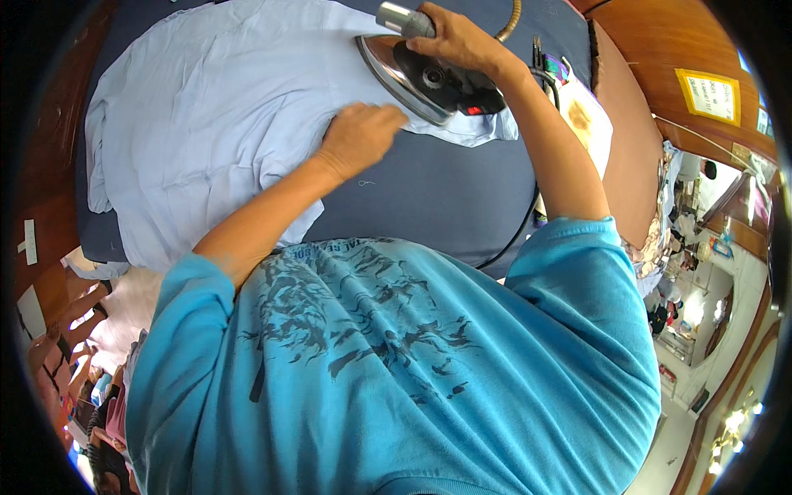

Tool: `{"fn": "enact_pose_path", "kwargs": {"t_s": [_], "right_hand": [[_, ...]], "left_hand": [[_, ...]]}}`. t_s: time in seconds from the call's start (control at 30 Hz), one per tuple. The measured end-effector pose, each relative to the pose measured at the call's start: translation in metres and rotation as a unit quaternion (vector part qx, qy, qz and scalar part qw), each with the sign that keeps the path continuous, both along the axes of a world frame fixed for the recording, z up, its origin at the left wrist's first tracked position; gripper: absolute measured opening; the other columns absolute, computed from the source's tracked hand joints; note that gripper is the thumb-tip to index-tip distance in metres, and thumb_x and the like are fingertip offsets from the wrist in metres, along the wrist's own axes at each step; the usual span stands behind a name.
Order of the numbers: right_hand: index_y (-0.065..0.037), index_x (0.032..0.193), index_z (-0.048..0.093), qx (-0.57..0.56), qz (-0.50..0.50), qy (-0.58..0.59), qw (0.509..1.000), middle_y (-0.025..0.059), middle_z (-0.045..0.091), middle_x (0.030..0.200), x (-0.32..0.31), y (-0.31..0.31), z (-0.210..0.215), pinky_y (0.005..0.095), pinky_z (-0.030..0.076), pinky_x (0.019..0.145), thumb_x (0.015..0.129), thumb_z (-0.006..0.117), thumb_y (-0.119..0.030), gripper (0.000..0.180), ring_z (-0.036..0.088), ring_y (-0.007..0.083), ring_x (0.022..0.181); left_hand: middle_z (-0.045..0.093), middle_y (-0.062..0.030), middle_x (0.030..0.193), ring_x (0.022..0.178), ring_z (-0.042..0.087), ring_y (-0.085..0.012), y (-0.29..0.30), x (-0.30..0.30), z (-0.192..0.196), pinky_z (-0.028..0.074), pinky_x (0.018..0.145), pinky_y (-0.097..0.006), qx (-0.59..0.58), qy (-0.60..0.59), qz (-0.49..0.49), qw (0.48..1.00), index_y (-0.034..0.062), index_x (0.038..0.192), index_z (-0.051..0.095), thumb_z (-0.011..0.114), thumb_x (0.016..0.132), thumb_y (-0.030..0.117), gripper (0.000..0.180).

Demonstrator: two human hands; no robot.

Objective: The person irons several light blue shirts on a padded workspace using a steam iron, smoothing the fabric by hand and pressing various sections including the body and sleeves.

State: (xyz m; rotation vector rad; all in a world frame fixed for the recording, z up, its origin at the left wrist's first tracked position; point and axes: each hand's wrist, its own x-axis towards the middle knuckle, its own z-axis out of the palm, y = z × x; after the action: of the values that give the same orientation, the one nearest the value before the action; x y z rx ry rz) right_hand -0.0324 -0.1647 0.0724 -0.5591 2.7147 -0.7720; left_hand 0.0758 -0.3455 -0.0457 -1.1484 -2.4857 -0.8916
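A light blue garment [214,91] lies spread and partly creased over the dark blue padded ironing surface [445,181]. My right hand [458,40] is wrapped round the grey handle of an iron [412,74]. The iron's metal soleplate edge rests on the garment near its right end, and a small red light or switch shows at its rear. Just left of the iron, my left hand [363,136] is closed at the garment's near edge, its fingers curled on the cloth. The fingertips are partly hidden.
A ribbed tan hose [511,18] rises beyond my right hand. A dark cable [526,216] runs down past the surface's right side. Beside my right forearm lies a white cloth [596,124] with a brown scorch-like stain. Wooden panels [49,157] stand at left.
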Motion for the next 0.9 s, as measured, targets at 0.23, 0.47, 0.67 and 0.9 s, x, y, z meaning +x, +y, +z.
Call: {"fn": "enact_pose_path", "kwargs": {"t_s": [0.23, 0.47, 0.67, 0.9], "right_hand": [[-0.001, 0.11, 0.049, 0.047, 0.075, -0.08, 0.993, 0.0201, 0.063, 0.081, 0.059, -0.001, 0.013, 0.0345, 0.049, 0.071, 0.078, 0.065, -0.021, 0.041, 0.064, 0.0294, 0.075], [-0.003, 0.109, 0.048, 0.07, 0.103, -0.127, 0.984, 0.0207, 0.064, 0.08, 0.085, -0.013, 0.017, 0.0384, 0.052, 0.071, 0.077, 0.064, -0.018, 0.039, 0.065, 0.0326, 0.076], [-0.002, 0.111, 0.047, 0.049, 0.086, -0.112, 0.989, 0.0229, 0.063, 0.082, 0.081, -0.032, 0.017, 0.0395, 0.049, 0.069, 0.078, 0.063, -0.022, 0.042, 0.063, 0.0354, 0.077], [0.002, 0.107, 0.051, 0.026, -0.169, -0.029, 0.985, 0.0222, 0.062, 0.088, 0.048, -0.003, 0.005, 0.0372, 0.048, 0.074, 0.078, 0.064, -0.027, 0.043, 0.063, 0.0309, 0.084]], "left_hand": [[0.043, 0.0032, 0.135, 0.127, 0.036, -0.0139, -0.063, -0.056, -0.021, 0.025, 0.097, -0.054, -0.179, -0.021, 0.229, 0.957, 0.0206, 0.13, 0.044, 0.04, 0.093, 0.024, 0.038], [0.036, 0.0077, 0.14, 0.132, 0.029, -0.0141, -0.063, -0.065, -0.017, 0.023, 0.099, -0.056, -0.224, -0.039, 0.244, 0.943, 0.0238, 0.133, 0.041, 0.038, 0.093, 0.023, 0.04], [0.039, 0.0036, 0.138, 0.129, 0.034, -0.0169, -0.071, -0.068, -0.019, 0.022, 0.099, -0.055, -0.172, -0.023, 0.247, 0.953, 0.0224, 0.132, 0.042, 0.042, 0.091, 0.022, 0.041], [0.053, -0.0011, 0.111, 0.102, 0.049, -0.0182, -0.057, -0.005, 0.006, 0.03, 0.092, -0.046, -0.092, -0.051, 0.173, 0.979, 0.0148, 0.109, 0.057, 0.056, 0.08, 0.022, 0.029]]}}
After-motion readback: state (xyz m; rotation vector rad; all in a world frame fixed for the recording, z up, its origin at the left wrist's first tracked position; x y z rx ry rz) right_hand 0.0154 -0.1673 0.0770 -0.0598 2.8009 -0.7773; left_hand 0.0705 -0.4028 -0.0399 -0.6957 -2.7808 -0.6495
